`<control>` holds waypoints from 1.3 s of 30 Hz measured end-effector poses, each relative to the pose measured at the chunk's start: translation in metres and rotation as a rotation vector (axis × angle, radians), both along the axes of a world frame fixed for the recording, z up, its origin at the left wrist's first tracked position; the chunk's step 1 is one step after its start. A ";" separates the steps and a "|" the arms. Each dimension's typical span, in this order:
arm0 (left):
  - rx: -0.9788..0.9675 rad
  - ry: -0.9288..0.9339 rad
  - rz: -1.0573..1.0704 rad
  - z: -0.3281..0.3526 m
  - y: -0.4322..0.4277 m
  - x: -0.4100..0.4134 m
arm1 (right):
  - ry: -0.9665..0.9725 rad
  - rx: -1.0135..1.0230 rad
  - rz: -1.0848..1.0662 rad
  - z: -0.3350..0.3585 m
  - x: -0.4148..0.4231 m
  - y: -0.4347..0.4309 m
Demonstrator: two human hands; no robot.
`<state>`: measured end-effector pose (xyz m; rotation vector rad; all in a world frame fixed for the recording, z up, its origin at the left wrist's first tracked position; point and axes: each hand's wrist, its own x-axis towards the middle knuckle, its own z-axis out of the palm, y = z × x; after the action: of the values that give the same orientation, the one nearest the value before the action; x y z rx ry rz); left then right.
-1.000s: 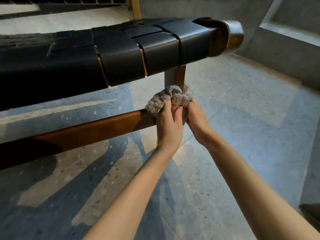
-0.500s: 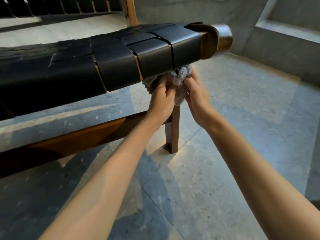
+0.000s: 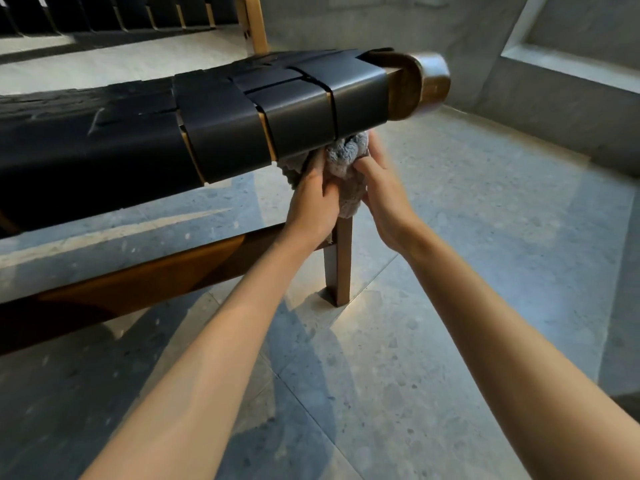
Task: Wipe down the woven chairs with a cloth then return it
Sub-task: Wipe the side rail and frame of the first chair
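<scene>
- While both grip it, the cloth [image 3: 346,159] wraps the leg [image 3: 337,265] just under the woven seat [image 3: 294,112] edge.
- At 9 o'clock the left hand [image 3: 313,202] curls on it, at 3 o'clock the right hand [image 3: 384,197].

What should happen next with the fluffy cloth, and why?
Probably slide the cloth down the wooden leg. The left grip and right grip hold it bunched round the leg's top, right under the woven seat, while the leg below shows bare down to the floor.
</scene>
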<state>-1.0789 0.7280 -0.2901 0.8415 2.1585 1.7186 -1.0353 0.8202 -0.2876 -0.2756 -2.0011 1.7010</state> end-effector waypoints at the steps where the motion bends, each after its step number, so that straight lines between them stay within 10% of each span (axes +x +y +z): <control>1: -0.029 0.021 0.012 -0.003 -0.001 -0.001 | 0.005 0.010 -0.004 -0.002 0.000 -0.001; 14: -0.032 0.194 0.235 -0.091 -0.010 0.051 | -0.205 0.006 -0.091 -0.076 0.035 -0.013; 24: -0.160 -0.216 0.127 -0.133 -0.032 0.060 | -0.392 0.061 -0.184 -0.110 0.059 -0.010; 39: -0.105 -0.202 0.028 -0.093 -0.074 0.051 | -0.318 -0.023 -0.209 -0.089 0.084 -0.058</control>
<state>-1.0274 0.6538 -0.3836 0.5860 2.1126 1.6111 -0.9515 0.7621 -0.3767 -0.7781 -2.0854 1.6269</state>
